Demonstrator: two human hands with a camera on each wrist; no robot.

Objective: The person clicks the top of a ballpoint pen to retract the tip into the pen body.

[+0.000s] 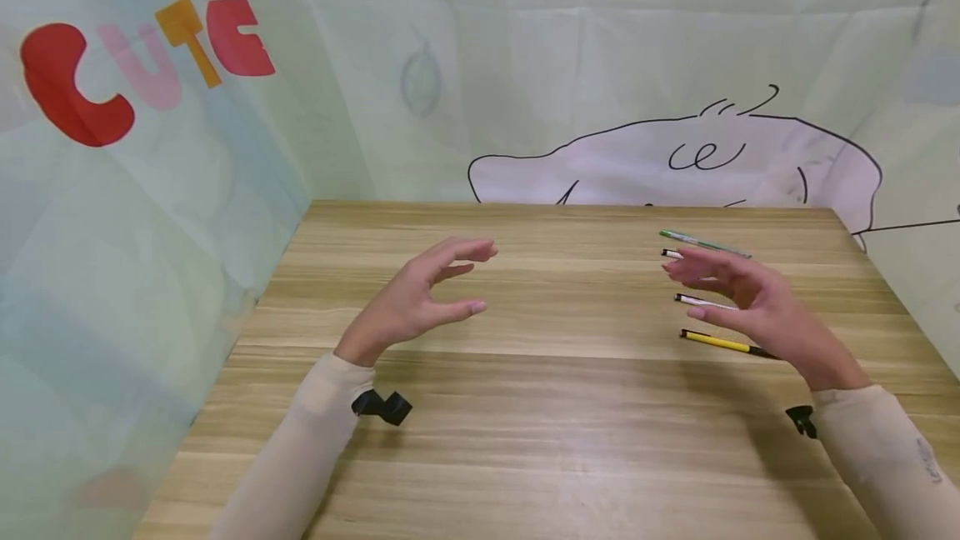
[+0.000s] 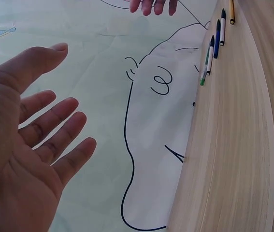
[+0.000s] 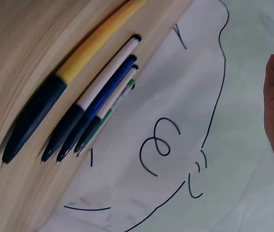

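Observation:
My left hand (image 1: 408, 298) is held above the left-middle of the wooden table, thumb and fingers apart, nothing between them. In the left wrist view its palm faces the camera. On the other side, my right hand (image 1: 750, 298) hovers over a row of pens, likewise holding nothing, and hides parts of them in the head view. Nearest me in that row lies a yellow pen (image 1: 716, 342) with a black grip. Beyond it come a white pen (image 3: 108, 70), a blue pen (image 3: 112, 84), another white pen (image 3: 119, 92) and a green pen (image 1: 697, 241).
The wooden table (image 1: 525, 432) meets a pale printed cloth (image 1: 375, 82) at its back and left side. A cartoon outline and the coloured word CUTE are on that cloth. Black straps (image 1: 382, 407) show at the wrists below the beige sleeves (image 1: 300, 432).

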